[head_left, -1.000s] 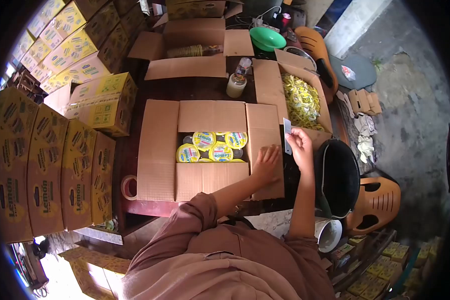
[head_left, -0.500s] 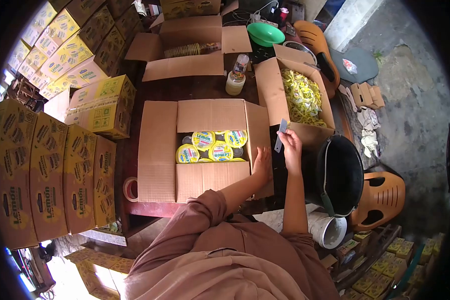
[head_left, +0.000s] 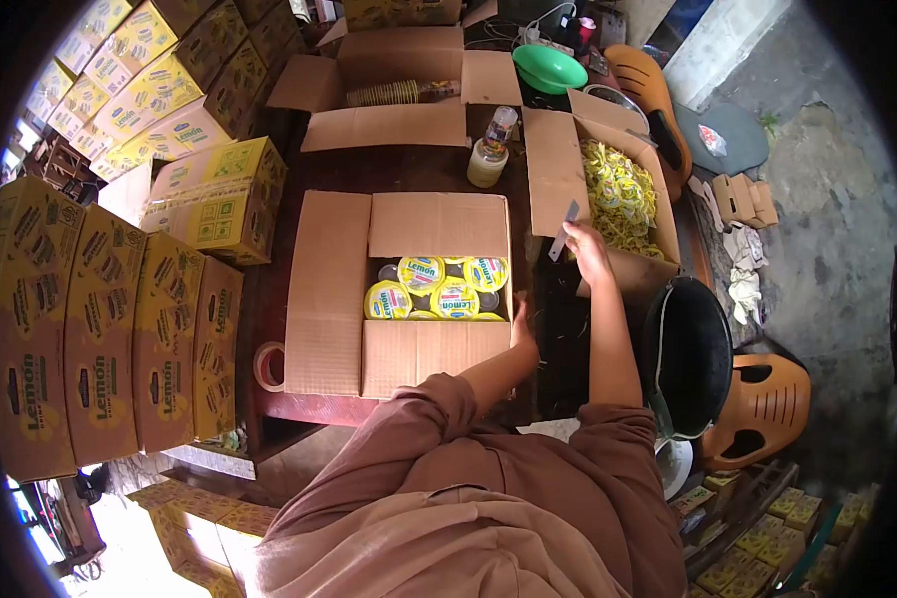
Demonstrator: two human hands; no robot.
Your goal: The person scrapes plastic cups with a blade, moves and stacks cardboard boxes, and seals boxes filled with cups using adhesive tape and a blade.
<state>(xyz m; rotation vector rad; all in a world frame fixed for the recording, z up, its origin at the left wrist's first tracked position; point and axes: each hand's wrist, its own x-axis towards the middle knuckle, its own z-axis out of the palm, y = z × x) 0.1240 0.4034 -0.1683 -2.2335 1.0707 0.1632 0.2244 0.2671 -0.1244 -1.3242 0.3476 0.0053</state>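
Observation:
An open cardboard carton [head_left: 324, 289] stands on the dark red table, with lemon-labelled round cups [head_left: 455, 298] inside. Its left, back and front flaps lie outspread, while the right one hangs down the side. My left hand [head_left: 524, 324] rests flat against that right side, seen edge-on, its fingers stretched out and partly hidden. To the right, my right hand [head_left: 590, 253] is closed on a thin flat metal strip [head_left: 564, 232], held upright at a slant near the flap of the carton of yellow scraps.
Behind stand a carton with stacked cups [head_left: 384, 130], a jar [head_left: 486, 162] and a green bowl [head_left: 550, 68]. At the right are a carton of yellow scraps [head_left: 618, 194], a black bucket [head_left: 690, 354] and orange chairs [head_left: 762, 409]. Tape [head_left: 269, 366] and stacked boxes [head_left: 105, 329] are left.
The carton's right flap has gone from outspread to folded down, my left hand moving with it. My right hand has moved up, away from that flap, with the metal strip.

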